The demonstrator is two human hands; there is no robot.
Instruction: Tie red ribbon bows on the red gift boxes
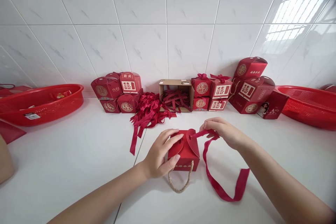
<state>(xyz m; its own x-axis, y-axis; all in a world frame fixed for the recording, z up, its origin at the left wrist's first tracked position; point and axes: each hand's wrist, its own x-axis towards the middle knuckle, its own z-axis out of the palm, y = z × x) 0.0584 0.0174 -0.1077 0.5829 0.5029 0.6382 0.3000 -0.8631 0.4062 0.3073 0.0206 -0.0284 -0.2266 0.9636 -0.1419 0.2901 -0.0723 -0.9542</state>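
Note:
A small red gift box point(186, 154) with a twisted rope handle point(181, 189) stands on the white surface in front of me. Two rounded top flaps with holes lean toward each other. My left hand point(162, 152) rests on the box's left side and top, fingers apart. To the right of the box, my right hand point(219, 131) pinches a dark red ribbon point(219, 192). One part of the ribbon reaches to the hole in the right flap; the long tail curls down onto the surface. Whether its tip passes through the hole is hidden.
Behind the box lie a heap of red ribbons point(149, 108) and a cardboard box point(192, 94) holding more ribbons. Stacked gift boxes point(106, 89) stand along the tiled wall, with others point(201, 87) to the right. Red plastic baskets point(60, 103) sit at both sides.

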